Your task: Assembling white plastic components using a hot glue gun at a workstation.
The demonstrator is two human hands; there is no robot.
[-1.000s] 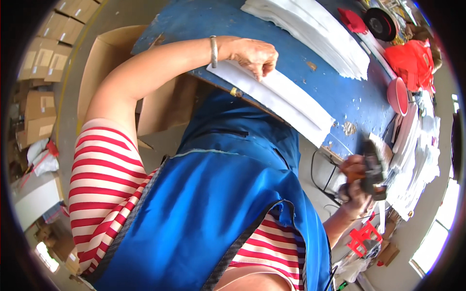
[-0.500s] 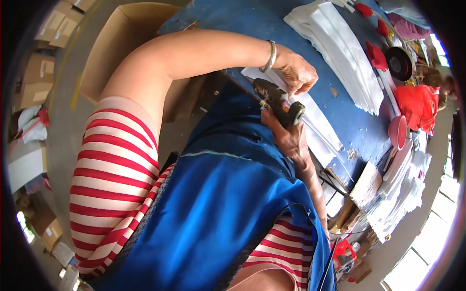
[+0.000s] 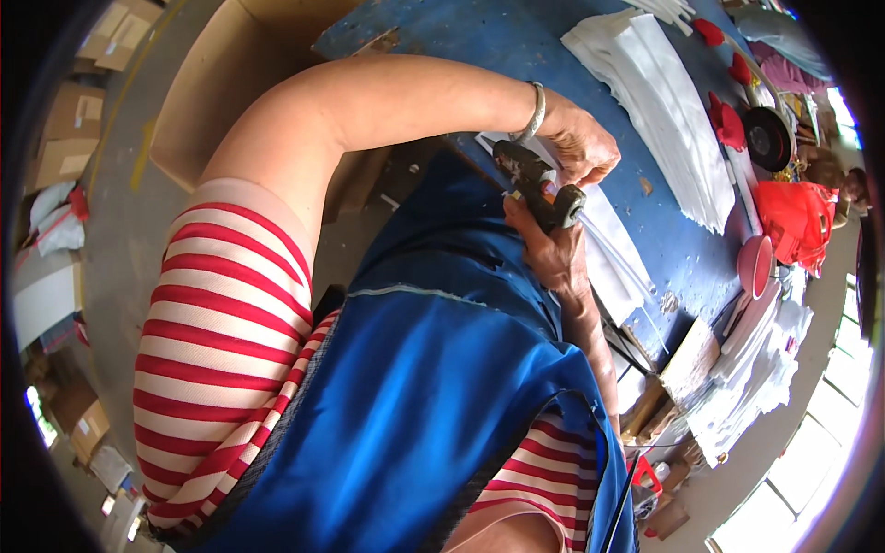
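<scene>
Left hand [image 3: 583,147], as I saw it, was curled with its fingertips pressed down on the white folded piece [image 3: 604,235] near the blue table's [image 3: 516,41] front edge. Right hand [image 3: 546,249] was wrapped tight round the black glue gun [image 3: 539,184], its nozzle just beside the left wrist. Farther along the table I noted a stack of white sheets [image 3: 664,101], then a pink bowl [image 3: 754,264] at its right edge.
</scene>
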